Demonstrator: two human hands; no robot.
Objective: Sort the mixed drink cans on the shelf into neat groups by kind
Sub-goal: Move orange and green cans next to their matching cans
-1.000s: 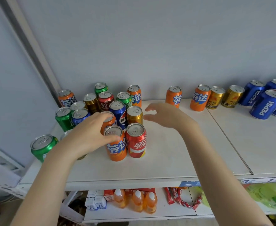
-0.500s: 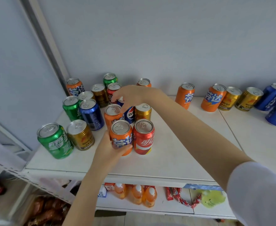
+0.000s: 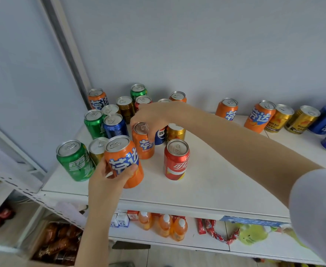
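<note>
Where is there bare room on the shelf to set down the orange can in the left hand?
Widest bare patch: shelf front right of the red can, below the forearm, out to the front edge. A narrower strip runs in front of the red can. Crowded: the back-left cluster behind the front green can.

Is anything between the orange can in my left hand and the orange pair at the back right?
Yes: the red can stands just right of the held orange can, and your right forearm crosses that path.
</note>
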